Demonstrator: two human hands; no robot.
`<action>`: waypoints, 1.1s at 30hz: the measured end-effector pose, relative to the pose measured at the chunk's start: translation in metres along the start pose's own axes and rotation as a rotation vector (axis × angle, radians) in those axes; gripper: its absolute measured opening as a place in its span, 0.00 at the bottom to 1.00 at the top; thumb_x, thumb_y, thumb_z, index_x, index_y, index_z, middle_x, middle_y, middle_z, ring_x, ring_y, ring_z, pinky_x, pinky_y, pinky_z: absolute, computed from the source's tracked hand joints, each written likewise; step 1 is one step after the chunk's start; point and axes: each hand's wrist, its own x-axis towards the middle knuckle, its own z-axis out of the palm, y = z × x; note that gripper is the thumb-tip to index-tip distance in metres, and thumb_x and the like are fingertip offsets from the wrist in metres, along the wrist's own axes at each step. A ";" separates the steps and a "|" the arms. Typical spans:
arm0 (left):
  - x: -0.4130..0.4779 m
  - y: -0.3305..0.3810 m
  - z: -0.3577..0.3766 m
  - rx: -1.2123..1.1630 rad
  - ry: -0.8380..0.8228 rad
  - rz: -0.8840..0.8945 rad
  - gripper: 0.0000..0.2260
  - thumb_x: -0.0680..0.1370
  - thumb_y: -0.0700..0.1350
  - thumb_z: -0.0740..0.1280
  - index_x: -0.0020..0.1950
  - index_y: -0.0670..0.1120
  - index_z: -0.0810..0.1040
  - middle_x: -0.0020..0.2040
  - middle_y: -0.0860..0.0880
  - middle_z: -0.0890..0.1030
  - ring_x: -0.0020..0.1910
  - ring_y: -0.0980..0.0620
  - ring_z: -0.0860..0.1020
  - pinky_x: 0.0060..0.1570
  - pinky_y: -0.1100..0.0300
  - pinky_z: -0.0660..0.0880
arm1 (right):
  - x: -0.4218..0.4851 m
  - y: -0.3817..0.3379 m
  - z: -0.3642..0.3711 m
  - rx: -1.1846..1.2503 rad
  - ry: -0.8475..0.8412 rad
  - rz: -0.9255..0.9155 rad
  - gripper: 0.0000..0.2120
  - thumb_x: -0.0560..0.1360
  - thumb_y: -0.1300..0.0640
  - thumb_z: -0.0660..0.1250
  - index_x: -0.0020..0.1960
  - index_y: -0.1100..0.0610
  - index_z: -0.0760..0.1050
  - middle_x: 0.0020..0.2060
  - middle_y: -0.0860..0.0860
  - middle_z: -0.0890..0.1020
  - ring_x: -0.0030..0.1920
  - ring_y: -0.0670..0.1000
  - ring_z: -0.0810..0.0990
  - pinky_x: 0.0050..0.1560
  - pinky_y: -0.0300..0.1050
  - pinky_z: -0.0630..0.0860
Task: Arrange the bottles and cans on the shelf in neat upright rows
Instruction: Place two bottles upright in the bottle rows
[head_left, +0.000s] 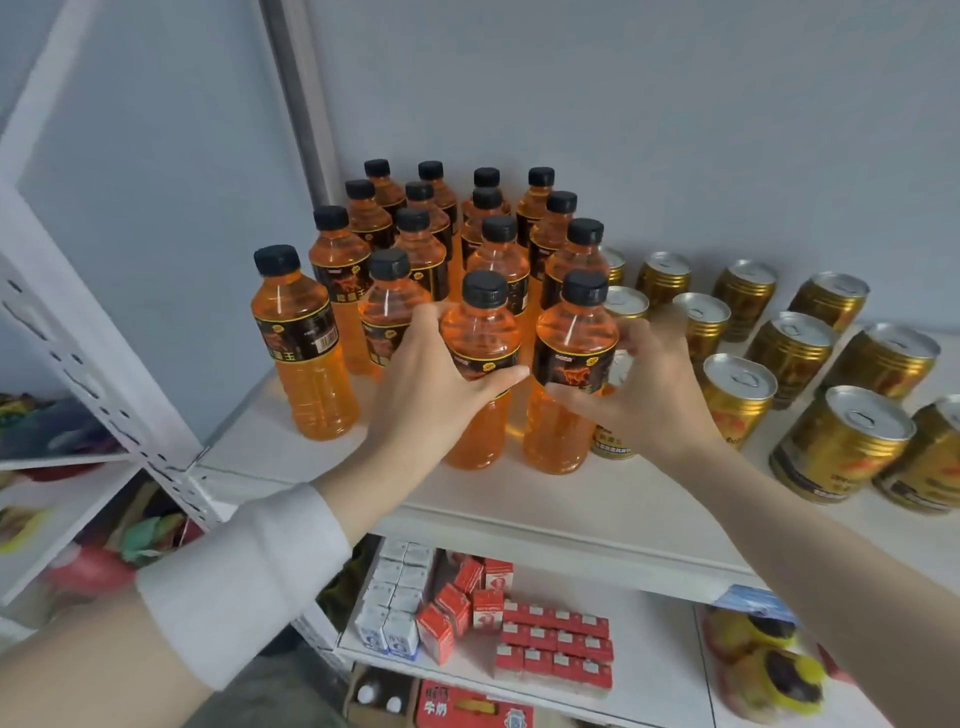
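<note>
Several orange drink bottles with black caps stand upright in rows on the white shelf (545, 499). My left hand (431, 384) grips the front bottle (480, 343) of the third row around its label. Beside it, my right hand (649, 384) grips the front bottle (574, 338) of the fourth row. One bottle (301, 343) stands apart at the front left. Several gold cans (841, 447) stand upright to the right of the bottles. A gold can (613, 441) is partly hidden behind my right hand.
A white perforated upright post (93, 364) rises at the left. The shelf below holds red cartons (556, 644) and white cartons (395, 597). Yellow packets (763, 670) lie at the lower right. The grey wall closes the back.
</note>
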 end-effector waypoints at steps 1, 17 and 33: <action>0.001 -0.001 -0.001 0.021 -0.008 0.008 0.34 0.65 0.58 0.74 0.64 0.46 0.65 0.57 0.52 0.76 0.53 0.53 0.75 0.43 0.69 0.69 | -0.001 0.000 -0.001 -0.021 -0.001 0.012 0.36 0.62 0.42 0.75 0.64 0.56 0.69 0.58 0.51 0.74 0.64 0.51 0.66 0.57 0.44 0.68; 0.002 0.022 -0.030 0.336 -0.020 0.201 0.37 0.71 0.59 0.68 0.73 0.48 0.56 0.73 0.50 0.67 0.69 0.48 0.70 0.59 0.52 0.73 | -0.005 -0.005 -0.007 -0.042 -0.140 0.089 0.41 0.63 0.40 0.73 0.69 0.54 0.62 0.65 0.50 0.71 0.69 0.52 0.60 0.64 0.50 0.66; 0.072 0.098 -0.039 0.739 -0.048 0.585 0.28 0.79 0.55 0.58 0.74 0.44 0.58 0.74 0.43 0.63 0.75 0.43 0.56 0.73 0.46 0.49 | 0.063 -0.010 -0.114 -0.667 0.055 -0.146 0.27 0.80 0.45 0.49 0.75 0.56 0.52 0.74 0.57 0.60 0.75 0.59 0.53 0.74 0.55 0.51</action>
